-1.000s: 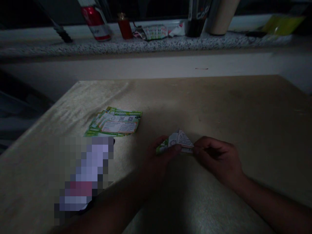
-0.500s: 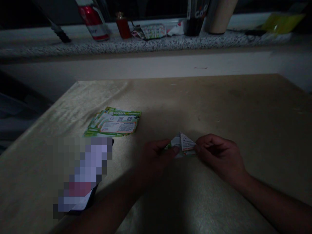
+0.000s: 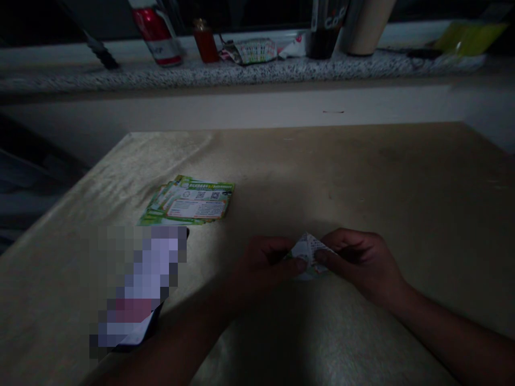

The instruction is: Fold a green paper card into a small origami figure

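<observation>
Evidently, folded paper (image 3: 307, 246) is pinched at its left side by the left hand (image 3: 261, 266), at its right by the right hand (image 3: 365, 261), peak pointing away, over the table (image 3: 322, 177); contact cannot be told. Creases are best pressed evenly, edges aligned.

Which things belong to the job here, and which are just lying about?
In the work:
folded paper, held by left fingers and right fingers
leaflet stack, probably: similar printing

Apparently lying about:
red-and-white container
reddish bottle
crumpled wrapper
pixelated device, role unclear

Bare forearms (image 3: 454, 338), bare left hand (image 3: 257, 265), bare right hand (image 3: 368, 262)
</observation>
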`<state>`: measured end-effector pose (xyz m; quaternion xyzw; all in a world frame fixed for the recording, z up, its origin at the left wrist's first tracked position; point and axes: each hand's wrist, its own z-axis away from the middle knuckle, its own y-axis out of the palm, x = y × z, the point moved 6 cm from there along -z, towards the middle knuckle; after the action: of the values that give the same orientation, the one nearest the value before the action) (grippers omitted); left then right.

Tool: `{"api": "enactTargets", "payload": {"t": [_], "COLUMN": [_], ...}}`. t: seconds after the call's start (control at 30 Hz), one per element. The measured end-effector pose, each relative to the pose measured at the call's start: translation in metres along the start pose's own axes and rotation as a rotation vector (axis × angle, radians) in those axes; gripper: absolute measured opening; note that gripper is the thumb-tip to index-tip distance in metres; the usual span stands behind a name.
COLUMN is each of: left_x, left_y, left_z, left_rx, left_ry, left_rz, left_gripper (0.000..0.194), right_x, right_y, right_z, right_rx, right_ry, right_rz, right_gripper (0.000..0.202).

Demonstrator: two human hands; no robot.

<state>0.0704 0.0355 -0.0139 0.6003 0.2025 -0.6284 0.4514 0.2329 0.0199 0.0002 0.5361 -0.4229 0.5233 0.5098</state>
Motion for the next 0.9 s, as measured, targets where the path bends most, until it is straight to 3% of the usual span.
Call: {"api": "enactTargets", "payload": {"t": [0.23, 0.37, 0.57, 0.73, 0.9], "left_x": [0.002, -0.003, -0.029, -0.041, -0.047], "left_y": [0.002, 0.004, 0.004, 0.009, 0.013], "left_z": [0.003, 0.004, 0.008, 0.012, 0.016], "left_rx": [0.041, 0.022, -0.168, -0.193, -0.199], "left_ry": [0.007, 0.041, 0.320, 0.534, 0.643], "left_rz": [-0.176, -0.331, -0.572, -0.704, -0.779], "left_gripper": [0.023, 0.024, 0.011, 0.004, 0.005], "right_x": [-0.002, -0.001, 0.001, 0.006, 0.012], "right_y": [0.009, 0.008, 0.008, 0.011, 0.013], "right_z": [0.002, 0.002, 0.004, 0.006, 0.006], "right_rx": [0.126, 0.132, 0.114, 0.124, 0.112], "right_ry": [0.019, -0.025, -0.116, -0.159, -0.202], "right_rz": [0.058, 0.101, 0.287, 0.432, 0.480], "right_gripper": [0.011, 0.012, 0.009, 0.011, 0.011]}}
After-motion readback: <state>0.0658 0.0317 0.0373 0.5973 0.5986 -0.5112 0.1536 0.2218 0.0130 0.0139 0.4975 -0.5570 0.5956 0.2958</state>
